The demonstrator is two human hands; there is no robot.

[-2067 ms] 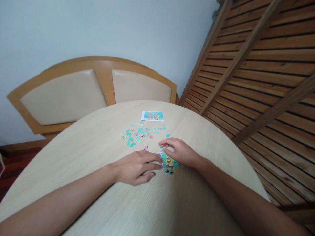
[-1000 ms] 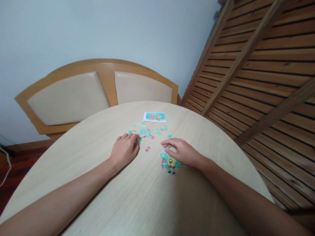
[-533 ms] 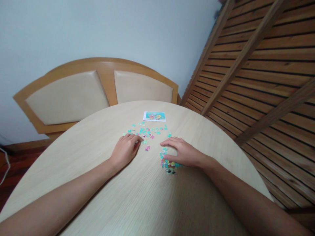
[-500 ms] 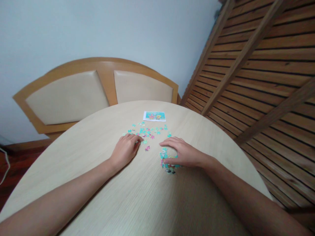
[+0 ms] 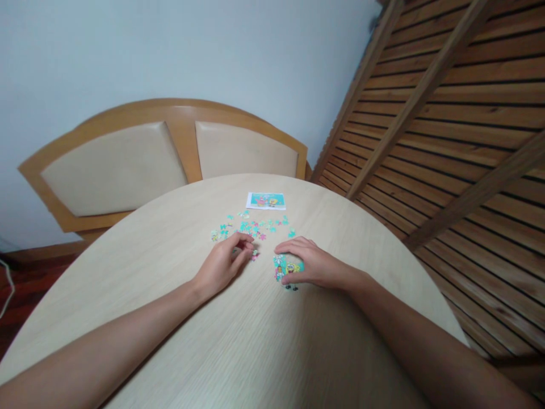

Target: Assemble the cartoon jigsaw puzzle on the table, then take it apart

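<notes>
On the round table lies a partly joined jigsaw puzzle [image 5: 280,268] with cartoon figures on turquoise. My right hand [image 5: 317,266] curves round it, with the thumb at its near side and the fingers along its far edge; part of the puzzle is hidden under the palm. My left hand [image 5: 227,258] is closed in a pinch just left of it, a small light-green puzzle piece [image 5: 255,251] at the fingertips, mostly hidden. Close by its fingers lies a pink puzzle piece [image 5: 254,257]. Several loose pieces [image 5: 246,226] are scattered beyond my left hand.
A picture card [image 5: 267,201] with the cartoon scene lies flat past the loose pieces. The pale wooden table [image 5: 179,346] has a curved edge. A padded wooden seat back [image 5: 114,170] stands behind it, and a slatted wooden screen [image 5: 460,130] leans along the right.
My left hand has moved slightly right and its fingers have closed over the light-green piece. The joined puzzle has shifted a little away from me, closer into my right hand.
</notes>
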